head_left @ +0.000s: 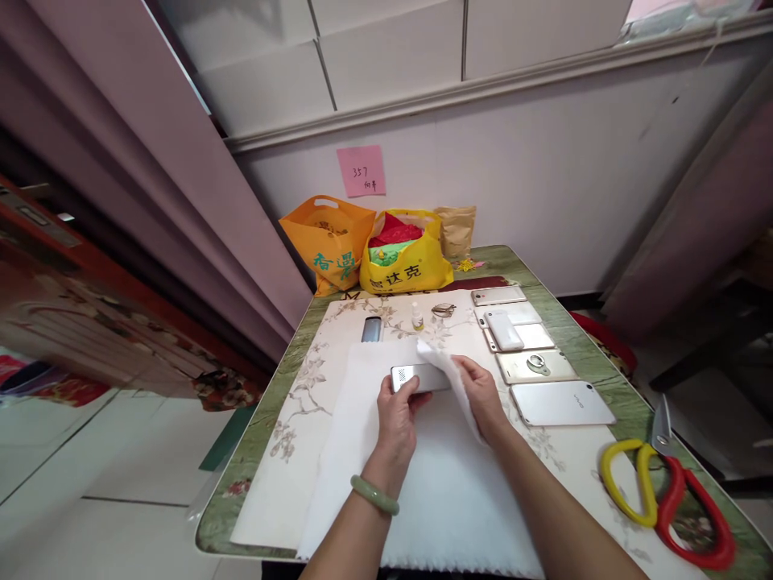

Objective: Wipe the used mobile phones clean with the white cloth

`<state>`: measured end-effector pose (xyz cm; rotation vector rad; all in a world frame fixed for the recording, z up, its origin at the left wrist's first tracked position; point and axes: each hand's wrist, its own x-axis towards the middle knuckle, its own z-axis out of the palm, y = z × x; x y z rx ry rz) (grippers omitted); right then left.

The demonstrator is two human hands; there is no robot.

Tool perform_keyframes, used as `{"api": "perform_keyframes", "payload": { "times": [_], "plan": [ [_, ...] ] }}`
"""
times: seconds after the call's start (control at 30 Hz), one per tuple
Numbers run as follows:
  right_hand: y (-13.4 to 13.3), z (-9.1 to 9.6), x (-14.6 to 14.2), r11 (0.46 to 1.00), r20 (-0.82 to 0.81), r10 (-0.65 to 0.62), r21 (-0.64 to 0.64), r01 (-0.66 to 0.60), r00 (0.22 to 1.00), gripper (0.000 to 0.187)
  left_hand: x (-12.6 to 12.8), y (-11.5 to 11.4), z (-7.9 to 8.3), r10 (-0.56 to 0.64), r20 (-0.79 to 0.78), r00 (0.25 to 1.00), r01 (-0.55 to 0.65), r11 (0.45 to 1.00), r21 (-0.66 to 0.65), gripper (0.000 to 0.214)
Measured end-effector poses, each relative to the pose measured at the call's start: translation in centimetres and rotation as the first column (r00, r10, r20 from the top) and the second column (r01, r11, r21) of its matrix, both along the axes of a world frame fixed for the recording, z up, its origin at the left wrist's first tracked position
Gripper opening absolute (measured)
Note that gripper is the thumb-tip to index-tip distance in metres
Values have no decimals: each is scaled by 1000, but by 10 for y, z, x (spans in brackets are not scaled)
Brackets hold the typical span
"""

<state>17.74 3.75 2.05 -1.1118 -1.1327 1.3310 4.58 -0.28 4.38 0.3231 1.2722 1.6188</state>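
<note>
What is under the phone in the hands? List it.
A white sheet lies below the phone; the left hand and the cloth in the right hand hide the spot beneath.

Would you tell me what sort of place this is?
Probably a room in a home: a small table beside a curtain, shopping bags against the wall, a tiled floor.

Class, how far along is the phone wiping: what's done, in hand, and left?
Done: unclear; the row of phones at the right shows no sign of wiping. In hand: the left hand holds a silver phone, the right hand holds a white cloth against it. Left: possibly that row.
</note>
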Motion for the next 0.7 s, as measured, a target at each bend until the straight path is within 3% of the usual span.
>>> {"api": "perform_keyframes", "payload": {
  "times": [0.07,0.17,0.23,0.37,0.5,0.6,0.7],
  "plan": [
    [0,-2,-2,984,164,-63,176,33,984,48,5,0,1,-4,74,997,3,1000,20,46],
    [0,-4,-5,951,297,-127,308,31,946,64,12,0,4,-57,193,980,50,998,45,52],
    [0,-3,-5,969,311,-69,247,-10,948,71,16,-1,5,-91,209,974,80,995,59,44],
    [0,1,-2,994,296,-10,106,-22,955,65,20,-8,7,-141,134,981,135,989,55,31],
    [6,-3,1,997,246,-31,73,13,969,42,19,-11,11,-262,33,964,262,965,8,37],
    [11,-9,3,998,192,-60,36,54,979,46,16,-10,12,-345,-108,933,340,938,-62,45],
    [15,-9,6,994,155,-98,-32,104,983,52,7,-8,7,-319,-154,935,307,947,-96,46]
  ]
}}
